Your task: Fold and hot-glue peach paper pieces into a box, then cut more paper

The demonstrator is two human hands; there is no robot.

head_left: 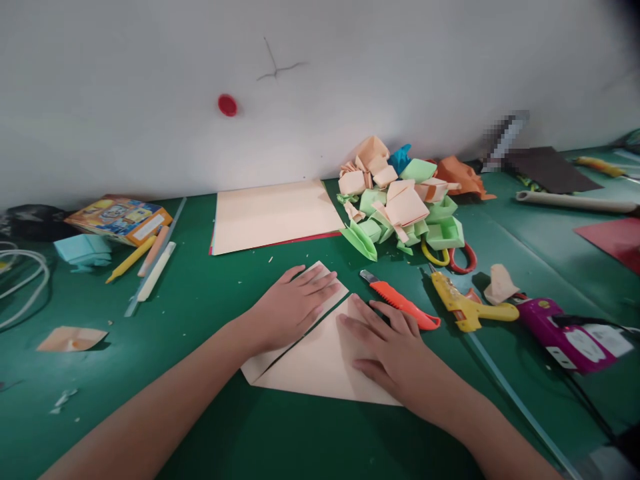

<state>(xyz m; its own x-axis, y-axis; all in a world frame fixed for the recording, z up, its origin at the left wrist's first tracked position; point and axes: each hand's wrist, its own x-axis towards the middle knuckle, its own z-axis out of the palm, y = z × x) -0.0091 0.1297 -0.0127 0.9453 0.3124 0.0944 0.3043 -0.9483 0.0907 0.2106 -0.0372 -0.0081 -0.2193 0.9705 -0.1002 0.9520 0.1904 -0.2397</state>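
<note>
A peach sheet of paper [315, 367], folded into a triangle, lies on the green table [210, 413] in front of me. My left hand [293, 307] rests flat on the paper's upper left strip, fingers stretched out. My right hand [385, 343] presses flat on the folded triangle's right side, fingers spread. Just beyond my right hand lies an orange box cutter [400, 303].
A stack of peach sheets [273, 215] lies ahead, with a pile of folded peach and green paper pieces [400, 207] to its right. A yellow glue gun [465, 307], scissors [450, 257] and a purple tool [560, 330] sit right. Pencils [145, 260] and a box [117, 217] lie left.
</note>
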